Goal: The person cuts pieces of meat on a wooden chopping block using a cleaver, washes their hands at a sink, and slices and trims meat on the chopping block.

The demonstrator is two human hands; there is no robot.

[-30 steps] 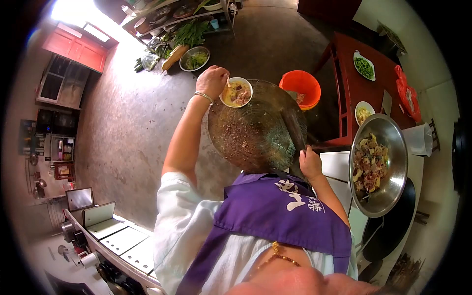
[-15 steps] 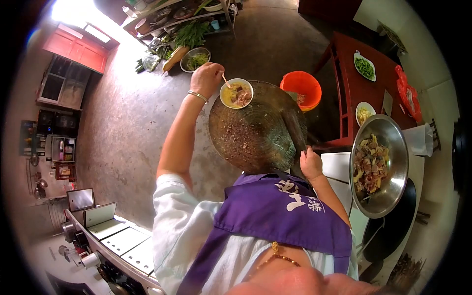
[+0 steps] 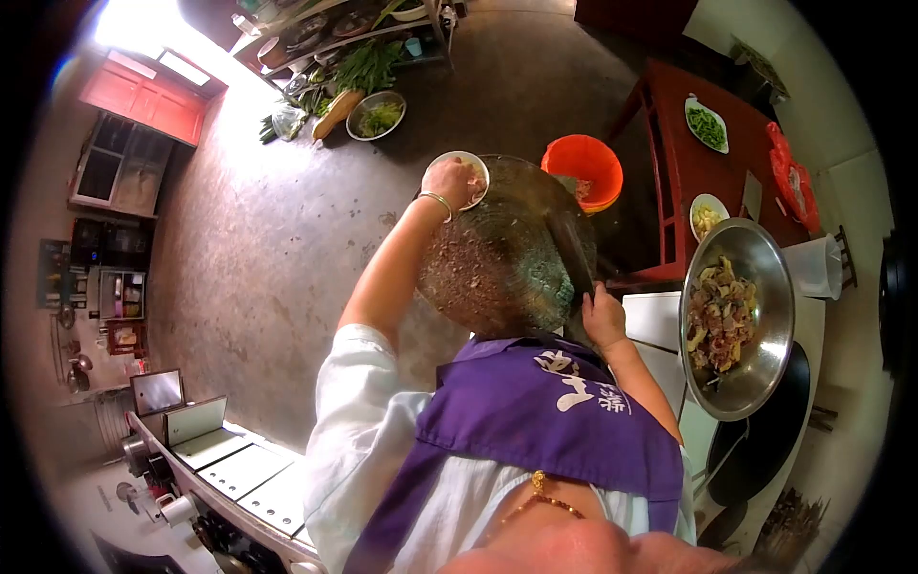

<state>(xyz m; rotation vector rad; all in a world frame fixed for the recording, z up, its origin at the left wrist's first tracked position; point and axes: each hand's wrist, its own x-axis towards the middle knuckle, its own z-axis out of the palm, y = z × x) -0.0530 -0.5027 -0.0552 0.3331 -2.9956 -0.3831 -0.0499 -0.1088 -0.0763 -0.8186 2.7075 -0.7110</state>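
My left hand (image 3: 451,180), with a bangle at the wrist, is over the white bowl (image 3: 472,207). Its fingers are curled down into the bowl and mostly hidden, as is much of the food inside. The bowl stands at the far left edge of a round wooden chopping block (image 3: 478,258) that has small meat scraps on it. On the block's right side, my right hand (image 3: 602,319) is closed round the handle of a dark cleaver (image 3: 571,251), whose blade points away from me.
An orange bucket (image 3: 583,172) stands beyond the block. To the right are a steel basin (image 3: 779,335) of cut meat, a black wok (image 3: 765,450) and a red table (image 3: 669,143) with dishes. Vegetables and a colander (image 3: 378,117) lie on the floor ahead.
My left hand has moved right and down, from beside the bowl to over it with fingers inside. The thin pale stick seen by those fingers is now hidden. My right hand stays on the cleaver.
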